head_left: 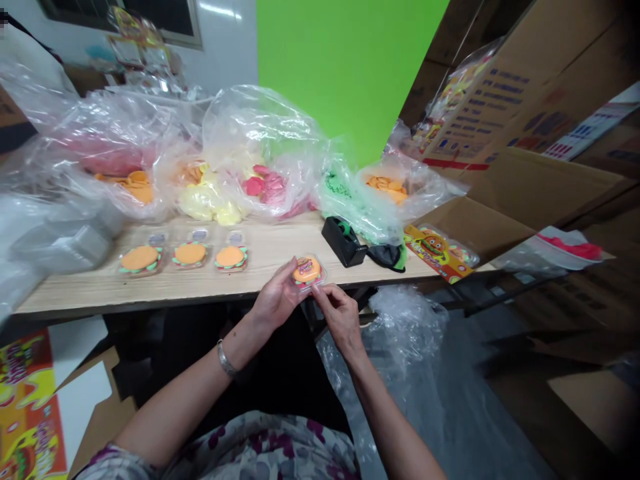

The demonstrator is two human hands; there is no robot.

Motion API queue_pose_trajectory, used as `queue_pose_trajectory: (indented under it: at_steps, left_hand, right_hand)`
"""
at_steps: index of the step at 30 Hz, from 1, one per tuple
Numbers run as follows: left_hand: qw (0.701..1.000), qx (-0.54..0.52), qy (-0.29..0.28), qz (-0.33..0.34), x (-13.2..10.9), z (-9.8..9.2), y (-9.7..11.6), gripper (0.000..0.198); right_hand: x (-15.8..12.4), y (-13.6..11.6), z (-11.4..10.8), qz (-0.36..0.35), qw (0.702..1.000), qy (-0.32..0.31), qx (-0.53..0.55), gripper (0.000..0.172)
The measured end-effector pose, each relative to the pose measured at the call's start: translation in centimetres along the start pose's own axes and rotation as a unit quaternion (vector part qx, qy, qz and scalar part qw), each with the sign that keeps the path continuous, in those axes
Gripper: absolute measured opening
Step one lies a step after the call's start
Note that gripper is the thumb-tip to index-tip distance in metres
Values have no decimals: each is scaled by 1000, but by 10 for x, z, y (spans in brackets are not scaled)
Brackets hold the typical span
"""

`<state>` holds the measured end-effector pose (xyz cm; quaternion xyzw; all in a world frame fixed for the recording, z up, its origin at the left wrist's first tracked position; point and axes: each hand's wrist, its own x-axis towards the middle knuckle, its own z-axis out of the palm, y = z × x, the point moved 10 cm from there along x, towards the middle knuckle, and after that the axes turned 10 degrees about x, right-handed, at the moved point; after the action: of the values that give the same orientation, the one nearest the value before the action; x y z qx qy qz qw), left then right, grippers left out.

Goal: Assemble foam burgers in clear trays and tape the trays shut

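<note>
A small clear plastic box (307,271) with an orange toy burger bun and a printed label is held over the table's front edge. My left hand (277,293) grips its left side, the thumb along the upper edge. At its lower right corner, my right hand (339,312) has thumb and forefinger pressed together on the rim, the other fingers curled in. Three open clear boxes with toy burgers, a left one (141,259), a middle one (189,254) and a right one (231,257), stand in a row on the wooden table (270,250).
A black tape dispenser (343,241) stands right of the held box. Behind lie plastic bags of orange, yellow, pink and green (350,200) pieces. Stacked clear trays (65,233) sit at the left. A printed burger card (438,252) and an open carton (540,193) are at the right.
</note>
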<state>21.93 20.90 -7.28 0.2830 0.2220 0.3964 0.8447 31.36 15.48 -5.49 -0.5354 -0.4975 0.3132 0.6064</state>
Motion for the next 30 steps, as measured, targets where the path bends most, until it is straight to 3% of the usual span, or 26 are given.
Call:
queue_pose_trajectory:
  at_steps: [5, 9, 11, 14, 17, 19, 23, 28, 30]
  left_hand:
    - [1000, 30, 8, 6, -6, 0, 5, 27]
    - [998, 45, 1, -41, -9, 0, -2, 35]
    - [998, 43, -3, -56, -10, 0, -4, 36]
    - [997, 28, -1, -70, -11, 0, -6, 32]
    - [994, 30, -6, -105, -13, -1, -13, 32]
    - [991, 42, -19, -125, -15, 0, -17, 32]
    - [990, 73, -27, -118, -14, -3, -16, 24]
    - [986, 125, -14, -107, -14, -4, -11, 21]
    - [982, 150, 1, -118, -14, -5, -10, 21]
  right_hand:
    - [-2, 8, 2, 39, 999, 20, -4, 34]
    - [-4, 13, 4, 51, 997, 55, -17, 34]
    - [-5, 1, -5, -27, 991, 120, -49, 37]
    - [-14, -27, -16, -226, 951, 191, -92, 39]
    - [-15, -38, -7, -361, 919, 104, -122, 25]
    - [-8, -39, 3, -377, 913, 11, -155, 12]
    - [6, -43, 16, -338, 920, -115, -162, 10]
    - [9, -41, 13, -276, 945, -141, -105, 7]
    - [8, -32, 7, -231, 956, -167, -71, 15]
